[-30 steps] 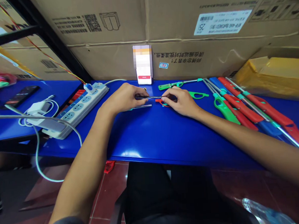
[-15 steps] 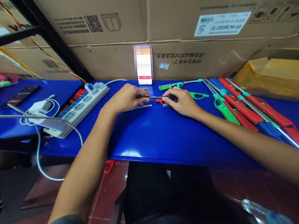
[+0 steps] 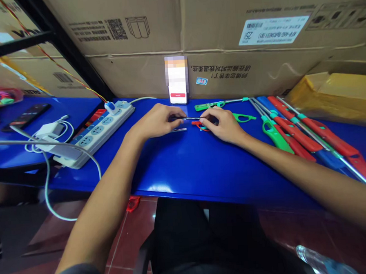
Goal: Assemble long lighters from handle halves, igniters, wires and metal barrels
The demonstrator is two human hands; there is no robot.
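Your left hand point(image 3: 160, 122), at the centre of the frame, is closed with thumb and fingers on the left portion of a thin, dark and pale wire-like strand point(image 3: 192, 118). Your right hand point(image 3: 223, 125), to its right, pinches the right portion of the same strand. The strand spans the gap between both hands, roughly horizontal, above the glossy blue tabletop point(image 3: 184, 165). Its ends are hidden by your fingers.

Adjacent items are located as follows. A slim silver metal tube point(image 3: 180, 129) projects from beneath your left hand. A small red plastic part point(image 3: 197, 123) lies just beside the fingertips of your right hand, partly covered by it. A green plastic loop-shaped part point(image 3: 245, 117) lies beyond the back of that hand. A green long-necked lighter point(image 3: 203, 107) lies behind your right hand, its neck directed right.

A lit smartphone point(image 3: 177, 82) stands upright at upper centre, against a brown cardboard box point(image 3: 143, 73). A white multi-socket power strip point(image 3: 98, 131) lies diagonally at left. Red, green and blue long-necked lighters point(image 3: 296, 133) lie grouped at right.
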